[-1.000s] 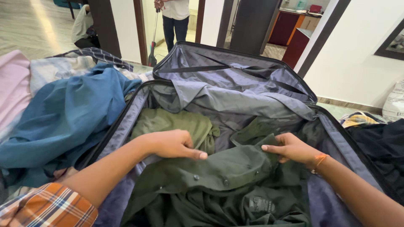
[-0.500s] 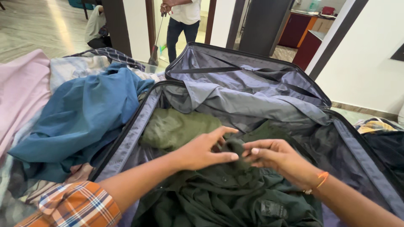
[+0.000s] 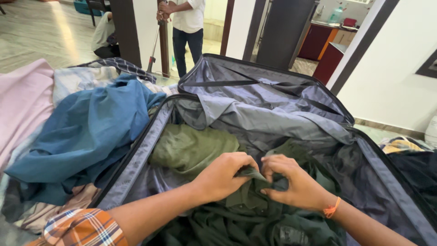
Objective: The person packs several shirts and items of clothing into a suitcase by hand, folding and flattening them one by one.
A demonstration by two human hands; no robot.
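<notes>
An open grey-lined suitcase [image 3: 136,159] lies in front of me with clothes inside. My left hand [image 3: 225,175] and my right hand [image 3: 291,182] meet over a dark green shirt [image 3: 255,218] in the case, both pinching its fabric near the collar. A lighter olive garment [image 3: 191,148] lies folded at the back left of the case, beside a grey cloth [image 3: 255,118]. My left sleeve is orange plaid, and an orange band circles my right wrist.
A blue garment [image 3: 82,132] is heaped on the bed to the left over pink [image 3: 22,100] and pale sheets. Dark clothes [image 3: 416,166] lie at the right. A person [image 3: 186,27] with a stick-like tool stands in the doorway beyond.
My hands have come together from apart on the dark green shirt and now pinch its fabric at the middle. The camera moved closer to the suitcase.
</notes>
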